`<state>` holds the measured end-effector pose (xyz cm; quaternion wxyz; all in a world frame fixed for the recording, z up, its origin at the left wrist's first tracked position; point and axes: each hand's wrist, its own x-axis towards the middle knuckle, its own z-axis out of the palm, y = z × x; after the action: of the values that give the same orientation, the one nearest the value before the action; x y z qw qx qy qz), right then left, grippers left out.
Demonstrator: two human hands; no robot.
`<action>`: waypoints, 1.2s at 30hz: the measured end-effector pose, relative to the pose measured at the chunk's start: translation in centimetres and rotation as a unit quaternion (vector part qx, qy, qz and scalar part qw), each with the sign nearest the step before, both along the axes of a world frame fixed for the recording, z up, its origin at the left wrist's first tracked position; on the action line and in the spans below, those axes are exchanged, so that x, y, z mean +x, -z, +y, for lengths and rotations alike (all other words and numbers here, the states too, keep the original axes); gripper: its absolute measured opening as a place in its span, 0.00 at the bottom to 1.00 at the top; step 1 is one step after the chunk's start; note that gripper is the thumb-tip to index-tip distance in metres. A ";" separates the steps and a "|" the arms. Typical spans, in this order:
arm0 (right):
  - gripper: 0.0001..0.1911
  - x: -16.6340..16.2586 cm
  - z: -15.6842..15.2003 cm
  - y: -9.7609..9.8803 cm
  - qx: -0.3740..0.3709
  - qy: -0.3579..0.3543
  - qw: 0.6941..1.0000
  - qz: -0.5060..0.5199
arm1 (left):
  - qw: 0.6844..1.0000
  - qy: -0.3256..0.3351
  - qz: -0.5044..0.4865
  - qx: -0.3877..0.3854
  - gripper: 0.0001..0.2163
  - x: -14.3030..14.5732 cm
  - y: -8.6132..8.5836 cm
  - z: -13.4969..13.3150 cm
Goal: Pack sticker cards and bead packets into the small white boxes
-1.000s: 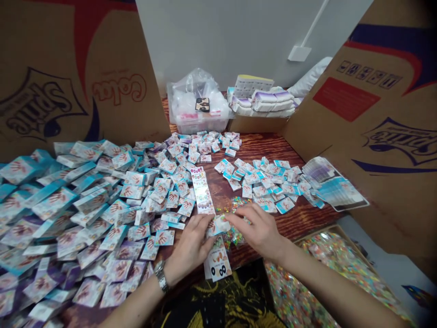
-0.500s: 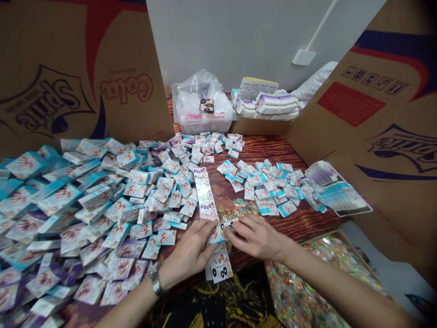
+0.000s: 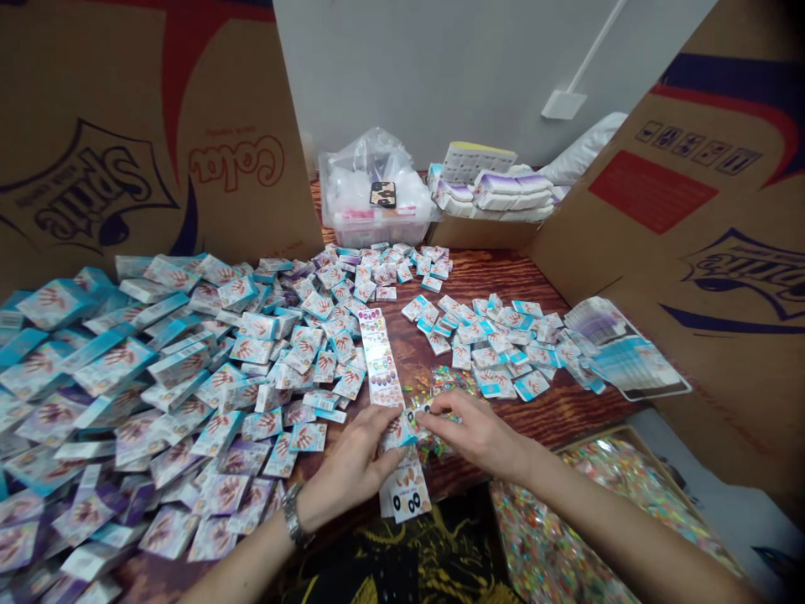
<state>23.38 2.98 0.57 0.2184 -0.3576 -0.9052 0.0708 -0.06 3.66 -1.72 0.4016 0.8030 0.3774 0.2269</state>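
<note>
My left hand (image 3: pixel 357 457) grips a small blue-and-white box (image 3: pixel 397 431) between thumb and fingers, above the long printed paper strips. My right hand (image 3: pixel 483 434) pinches the end of a small white paper strip with black ovals (image 3: pixel 411 416), right beside the box; its other end meets the box, and I cannot tell whether it is inside. One long printed strip (image 3: pixel 381 361) runs away from me beyond the box. Another end with black ovals (image 3: pixel 406 502) lies at the table's front edge. Clear packets of colourful small pieces (image 3: pixel 454 382) lie just beyond my right hand.
Small blue, white and purple boxes (image 3: pixel 214 436) are heaped at left. More boxes (image 3: pixel 496 335) and fanned flat cards (image 3: pixel 629 361) lie at right. A carton of colourful packets (image 3: pixel 604 520) stands below my right arm. Big cardboard cartons (image 3: pixel 245 92) flank the table; a plastic tub (image 3: pixel 377 226) sits behind.
My right hand has drawn slightly back to the right, and its fingers now pinch the small strip's end. My left hand stays on the box.
</note>
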 end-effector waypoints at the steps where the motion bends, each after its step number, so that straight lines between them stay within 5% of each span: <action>1: 0.15 0.2 0.0 0.1 -0.008 0.004 1.000 0.006 | 1.000 0.000 -0.008 -0.009 0.20 -0.1 0.1 0.1; 8: 0.14 -0.4 -0.3 -1.3 0.040 -0.042 0.994 -0.095 | 0.999 -0.029 0.020 0.037 0.22 0.3 0.1 -0.5; 14: 0.11 -1.7 -0.9 -1.3 -0.053 0.030 0.994 0.092 | 0.994 -0.054 0.046 0.081 0.21 1.0 0.0 -0.7; 20: 0.11 -2.8 -1.3 0.0 -0.226 0.198 0.916 0.267 | 0.991 -0.067 0.030 0.108 0.24 1.1 -0.1 -0.8; 28: 0.06 -5.2 -1.5 1.9 -0.309 0.241 0.835 0.385 | 0.973 -0.071 0.076 0.205 0.24 1.8 -0.3 -0.9; 31: 0.05 -5.5 -1.6 1.3 -0.298 0.241 0.852 0.356 | 0.970 -0.071 0.076 0.220 0.25 1.8 0.0 -0.8; 36: 0.06 -5.0 -2.0 -0.7 -0.173 0.222 0.937 0.208 | 0.972 -0.088 0.048 0.212 0.25 1.6 0.1 -0.6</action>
<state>18.42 0.94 1.27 0.3470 -0.5586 -0.7109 0.2492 1.55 3.02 -1.87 0.1820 0.8433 0.4089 0.2975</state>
